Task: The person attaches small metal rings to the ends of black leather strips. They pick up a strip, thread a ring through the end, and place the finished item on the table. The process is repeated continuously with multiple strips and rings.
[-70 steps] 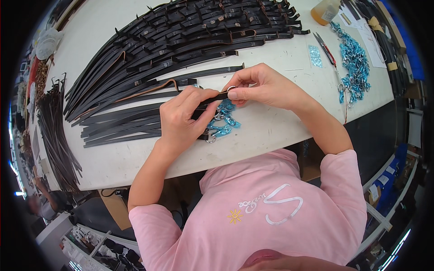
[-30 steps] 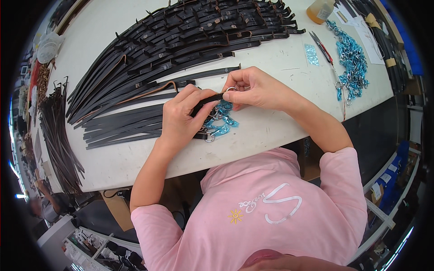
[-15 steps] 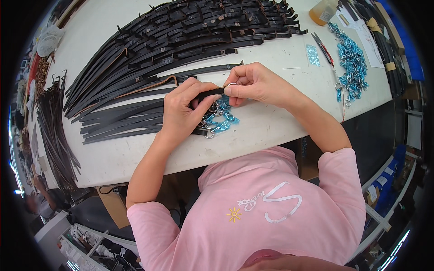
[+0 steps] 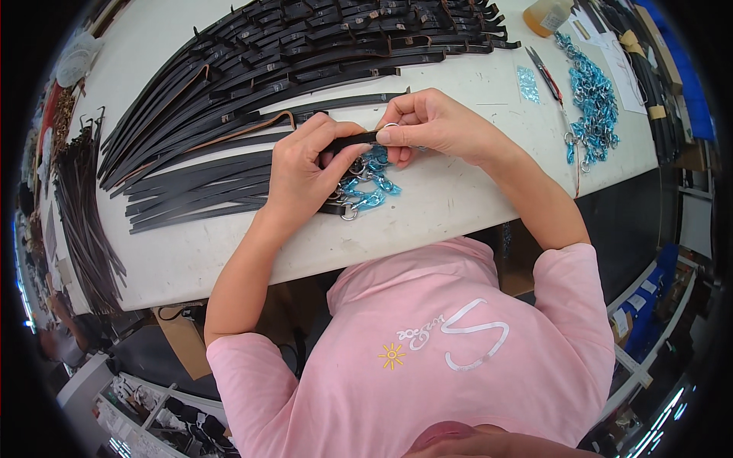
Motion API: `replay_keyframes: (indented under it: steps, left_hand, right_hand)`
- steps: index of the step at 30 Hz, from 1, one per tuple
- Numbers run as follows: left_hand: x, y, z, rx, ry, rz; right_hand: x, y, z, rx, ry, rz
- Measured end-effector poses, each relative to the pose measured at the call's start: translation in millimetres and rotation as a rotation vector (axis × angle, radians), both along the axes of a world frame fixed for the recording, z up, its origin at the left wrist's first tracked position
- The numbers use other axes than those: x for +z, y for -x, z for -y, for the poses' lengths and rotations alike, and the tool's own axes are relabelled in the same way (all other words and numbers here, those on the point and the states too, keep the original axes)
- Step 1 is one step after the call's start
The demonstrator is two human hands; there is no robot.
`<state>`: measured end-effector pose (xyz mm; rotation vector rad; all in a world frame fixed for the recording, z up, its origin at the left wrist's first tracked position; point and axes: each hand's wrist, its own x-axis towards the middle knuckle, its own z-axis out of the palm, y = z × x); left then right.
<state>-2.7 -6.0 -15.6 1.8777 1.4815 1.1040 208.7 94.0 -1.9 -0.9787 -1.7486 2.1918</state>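
Observation:
Both hands are raised over the near part of the table and meet at the end of a black strap (image 4: 356, 140). My left hand (image 4: 299, 163) is closed around the strap, thumb and fingers pinching it. The fingertips of my right hand (image 4: 427, 126) press on the strap's tip, where a silver metal ring (image 4: 389, 126) shows. Below the hands lie metal snap hooks in blue plastic wrap (image 4: 372, 185), and a bare ring (image 4: 349, 211) at a strap end. More flat black straps (image 4: 202, 187) fan out to the left. My left fingers hide part of the held strap.
A large heap of black straps (image 4: 305, 57) covers the table's far side. At right are red-handled scissors (image 4: 547, 77), a pile of blue-wrapped hooks (image 4: 593, 99), a small clear packet (image 4: 527, 85) and a bottle of yellowish liquid (image 4: 545, 18). Another strap bundle (image 4: 85, 214) hangs over the left edge.
The view has shifted slightly, so the table appears a little higher and to the left. Both hands keep their hold on the strap end and ring, with only small finger movement.

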Motion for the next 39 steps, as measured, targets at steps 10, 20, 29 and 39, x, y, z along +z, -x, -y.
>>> replay_keyframes:
  steps: [10, 20, 29, 39]
  left_hand:
    - [4.8, -3.5, 1.7, 0.025, -0.009, -0.01]
    - [4.9, -4.9, 2.2, 0.045, -0.113, -0.13]
    - [3.9, -4.4, 1.1, 0.04, -0.088, -0.117]
    - [5.2, -4.3, 1.2, 0.034, -0.063, -0.119]
  right_hand:
    - [-1.0, 2.8, 7.4, -0.049, -0.049, -0.033]
    - [1.9, 2.3, 7.8, -0.029, -0.077, -0.037]
    - [1.5, 2.9, 6.0, -0.022, -0.056, -0.029]
    - [-3.0, 4.9, 8.7, -0.058, -0.057, -0.028]
